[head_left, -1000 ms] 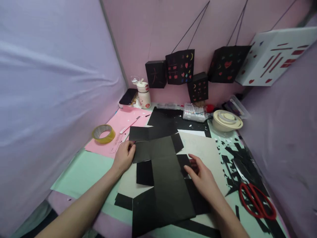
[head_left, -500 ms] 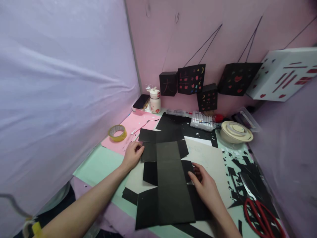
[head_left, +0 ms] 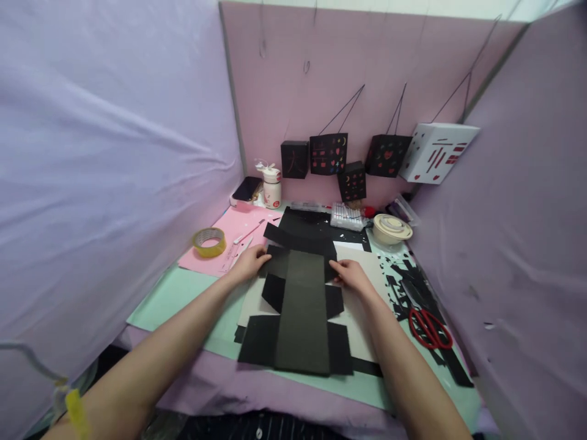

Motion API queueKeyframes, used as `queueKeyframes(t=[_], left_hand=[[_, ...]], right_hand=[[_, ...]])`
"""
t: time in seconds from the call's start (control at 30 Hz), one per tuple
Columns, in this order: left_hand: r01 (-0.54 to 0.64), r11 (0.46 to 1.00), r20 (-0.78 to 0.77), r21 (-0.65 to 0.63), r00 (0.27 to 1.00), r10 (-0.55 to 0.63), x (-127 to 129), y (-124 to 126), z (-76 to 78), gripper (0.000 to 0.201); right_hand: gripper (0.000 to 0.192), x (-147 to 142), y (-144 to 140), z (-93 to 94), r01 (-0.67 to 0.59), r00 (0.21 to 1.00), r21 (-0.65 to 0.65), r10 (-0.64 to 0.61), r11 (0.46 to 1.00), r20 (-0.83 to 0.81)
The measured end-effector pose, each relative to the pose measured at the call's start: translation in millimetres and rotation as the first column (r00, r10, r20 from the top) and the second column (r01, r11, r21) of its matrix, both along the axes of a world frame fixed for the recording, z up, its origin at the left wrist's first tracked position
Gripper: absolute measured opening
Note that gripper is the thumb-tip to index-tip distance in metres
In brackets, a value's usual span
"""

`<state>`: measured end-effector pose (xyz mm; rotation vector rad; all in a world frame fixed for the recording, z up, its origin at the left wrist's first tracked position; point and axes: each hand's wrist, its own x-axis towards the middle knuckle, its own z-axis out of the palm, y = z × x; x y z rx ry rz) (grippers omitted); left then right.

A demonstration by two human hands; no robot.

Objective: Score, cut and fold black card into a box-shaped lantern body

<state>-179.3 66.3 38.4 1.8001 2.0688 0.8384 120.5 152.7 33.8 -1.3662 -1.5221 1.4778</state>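
Head view: a black card cut-out (head_left: 302,305) is laid flat at the centre of the table (head_left: 160,305), on a pale sheet (head_left: 362,330). Its far flaps are pressed down from both sides: the left hand (head_left: 250,264) is set at 10 o'clock of the cut-out with fingers laid flat on the flap edge, the right hand (head_left: 351,275) at 2 o'clock, fingers likewise resting on the card. Neither hand is closed around anything. A roll of yellow tape (head_left: 209,242) is seen at 9 o'clock on a pink sheet (head_left: 229,235). Red scissors (head_left: 428,327) are found at 3 o'clock among black offcuts. Paper lanterns (head_left: 328,154) are hung against the pink wall at 12 o'clock.
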Motion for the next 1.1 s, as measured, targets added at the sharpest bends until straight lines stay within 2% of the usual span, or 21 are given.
queueKeyframes(t=[0.07,0.17,0.27,0.33,0.4,0.47,0.5,0.57,0.63,0.67,0.7,0.73,0.77,0.8,0.83,0.87,0.9,0.93,1.03,1.1], left_hand=[[0.089,0.994,-0.039,-0.069,0.995,-0.092,-5,18,26.7,0.019],[0.210,0.962,-0.123,-0.173,0.965,-0.233,-1,57,71.0,0.014],[0.306,0.930,-0.224,-0.202,0.910,-0.348,28,100,101.7,0.006],[0.370,0.912,-0.289,-0.178,0.866,-0.408,62,120,107.9,0.012],[0.414,0.899,-0.353,-0.146,0.827,-0.438,99,124,103.8,0.024],[0.431,0.897,-0.417,-0.095,0.801,-0.429,130,111,93.3,0.038],[0.439,0.895,-0.443,-0.074,0.790,-0.424,141,97,86.9,0.043],[0.456,0.888,-0.477,-0.055,0.769,-0.424,152,62,73.8,0.046],[0.481,0.876,-0.525,-0.048,0.733,-0.432,152,20,60.8,0.050],[0.489,0.870,-0.539,-0.064,0.716,-0.443,150,0,54.4,0.053],[0.483,0.871,-0.540,-0.093,0.710,-0.451,146,-18,48.0,0.054],[0.457,0.880,-0.534,-0.131,0.715,-0.451,141,-34,41.8,0.053],[0.413,0.897,-0.529,-0.158,0.732,-0.430,137,-47,35.8,0.051],[0.340,0.923,-0.524,-0.178,0.761,-0.381,133,-56,30.1,0.050],[0.257,0.947,-0.520,-0.194,0.791,-0.322,131,-62,25.2,0.051],[0.184,0.960,-0.511,-0.212,0.816,-0.270,129,-65,21.3,0.052],[0.128,0.962,-0.495,-0.241,0.836,-0.235,128,-65,18.8,0.054],[0.096,0.956,-0.475,-0.277,0.851,-0.223,127,-64,18.0,0.054],[0.108,0.933,-0.448,-0.343,0.854,-0.263,128,-50,25.6,0.050],[0.138,0.945,-0.486,-0.296,0.830,-0.273,127,-35,34.8,0.045]], right_hand=[[0.030,-5,-13,6.5,0.004,0.999,-0.022,-0.005,1.000,-0.042],[0.031,-2,-52,12.9,0.029,0.990,-0.048,-0.035,0.998,-0.134],[0.036,3,-96,11.5,0.100,0.962,-0.096,-0.121,0.990,-0.246],[0.037,4,-117,4.9,0.123,0.941,-0.120,-0.154,0.985,-0.300],[0.037,5,-130,-5.1,0.160,0.926,-0.148,-0.201,0.976,-0.320],[0.038,9,-137,-15.2,0.185,0.918,-0.184,-0.237,0.965,-0.318],[0.040,14,-141,-18.9,0.159,0.928,-0.208,-0.218,0.965,-0.303],[0.042,27,-150,-21.5,-0.022,0.970,-0.253,-0.041,0.967,-0.240],[0.040,43,-159,-16.3,-0.263,0.962,-0.259,0.234,0.930,-0.139],[0.036,50,-161,-11.2,-0.323,0.946,-0.210,0.315,0.923,-0.072],[0.032,56,-162,-5.1,-0.323,0.945,-0.121,0.326,0.939,0.008],[0.029,60,-160,1.5,-0.268,0.960,0.008,0.266,0.963,0.092],[0.027,61,-156,7.7,-0.174,0.975,0.177,0.144,0.969,0.170],[0.027,60,-149,13.2,-0.089,0.973,0.357,0.004,0.930,0.232],[0.028,57,-139,17.4,-0.031,0.956,0.529,-0.129,0.848,0.262],[0.032,52,-129,20.5,-0.034,0.936,0.652,-0.205,0.758,0.287],[0.035,45,-117,22.4,-0.065,0.914,0.715,-0.245,0.696,0.322],[0.039,38,-105,23.7,-0.104,0.893,0.743,-0.267,0.661,0.363],[0.044,17,-73,28.2,-0.248,0.828,0.740,-0.260,0.625,0.497],[0.043,6,-57,32.9,-0.314,0.793,0.715,-0.241,0.625,0.560]])
